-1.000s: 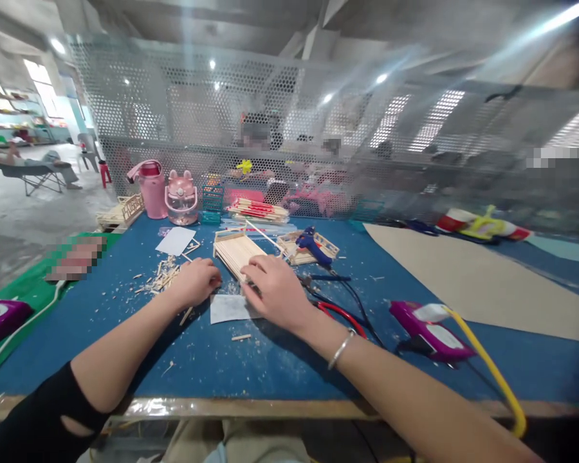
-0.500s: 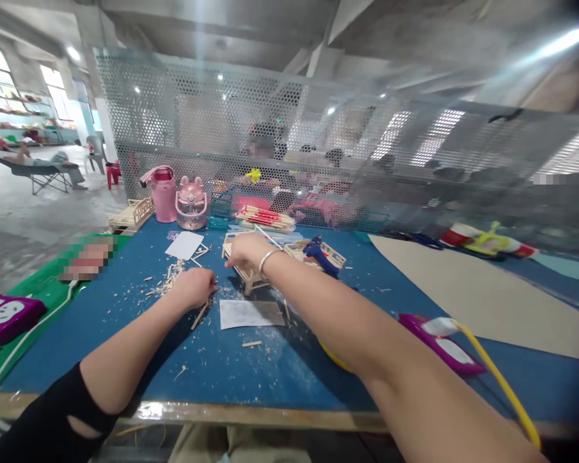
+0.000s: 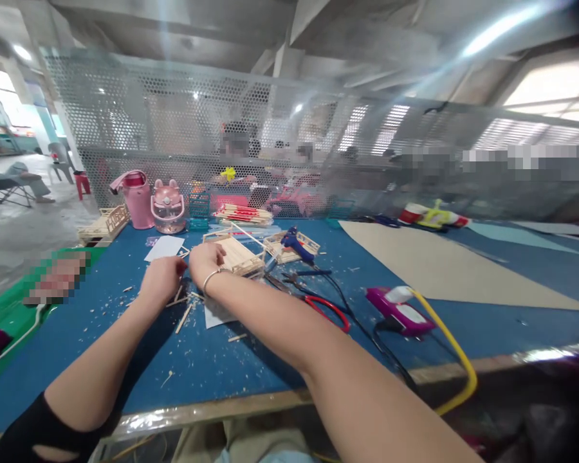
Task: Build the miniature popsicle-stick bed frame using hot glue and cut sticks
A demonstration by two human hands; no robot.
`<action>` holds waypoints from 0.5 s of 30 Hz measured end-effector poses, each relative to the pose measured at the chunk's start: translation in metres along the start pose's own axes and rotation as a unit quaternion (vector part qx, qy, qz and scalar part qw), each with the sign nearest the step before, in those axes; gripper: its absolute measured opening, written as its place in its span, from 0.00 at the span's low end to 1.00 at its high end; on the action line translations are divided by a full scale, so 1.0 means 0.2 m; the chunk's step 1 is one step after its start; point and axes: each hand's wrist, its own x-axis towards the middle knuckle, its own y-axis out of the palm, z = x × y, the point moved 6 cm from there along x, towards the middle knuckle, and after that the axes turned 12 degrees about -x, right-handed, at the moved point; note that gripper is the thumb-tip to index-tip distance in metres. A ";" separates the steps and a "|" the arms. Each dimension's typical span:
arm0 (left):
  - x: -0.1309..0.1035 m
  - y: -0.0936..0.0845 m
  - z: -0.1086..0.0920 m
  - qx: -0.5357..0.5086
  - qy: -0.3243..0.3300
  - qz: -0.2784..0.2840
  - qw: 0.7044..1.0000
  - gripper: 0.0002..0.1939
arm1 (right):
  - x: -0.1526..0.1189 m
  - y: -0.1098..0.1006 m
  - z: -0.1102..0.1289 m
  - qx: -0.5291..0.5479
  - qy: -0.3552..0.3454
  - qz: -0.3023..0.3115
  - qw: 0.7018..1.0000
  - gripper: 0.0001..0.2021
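1. Model: light wood, railed, upright on the table, left of the middle and nearer the far edge than the near one.
2. Right hand: at the model's left end, partly covering it; fingers bent. Whether it grips or touches anything cannot be told.
3. Left hand: just beside the right, fingers curled in over the scattered sticks; its grip is hidden.
4. Paper: flat, partly beneath the right wrist in view. Card: beyond the left hand, toward the table's far left corner.
5. Glue gun: right of the model, lying across a second model. Pliers lie nearer the near edge, red handles toward it.
6. Bundle: red and pale sticks by the far edge. Flask and bottle: upright near the far left corner.
7. Power strip: purple, toward the table's right, with a yellow cable running over the near edge.
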 end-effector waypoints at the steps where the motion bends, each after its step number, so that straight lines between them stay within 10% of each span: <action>1: 0.00 -0.01 0.00 0.001 -0.003 -0.002 1.000 0.13 | -0.02 0.00 -0.01 -0.016 0.027 -0.018 0.999 0.15; 6: -0.01 -0.04 -0.02 0.016 -0.014 0.000 1.000 0.13 | -0.29 -0.05 -0.04 -0.040 -0.002 -0.136 0.990 0.17; 11: -0.01 0.01 -0.04 0.009 0.001 0.018 1.000 0.18 | -0.68 -0.03 -0.05 -0.068 -0.255 -0.271 0.926 0.13; 15: 0.00 0.04 -0.06 -0.059 -0.008 0.024 0.998 0.20 | -0.67 -0.04 -0.41 0.016 -0.184 -0.324 0.928 0.09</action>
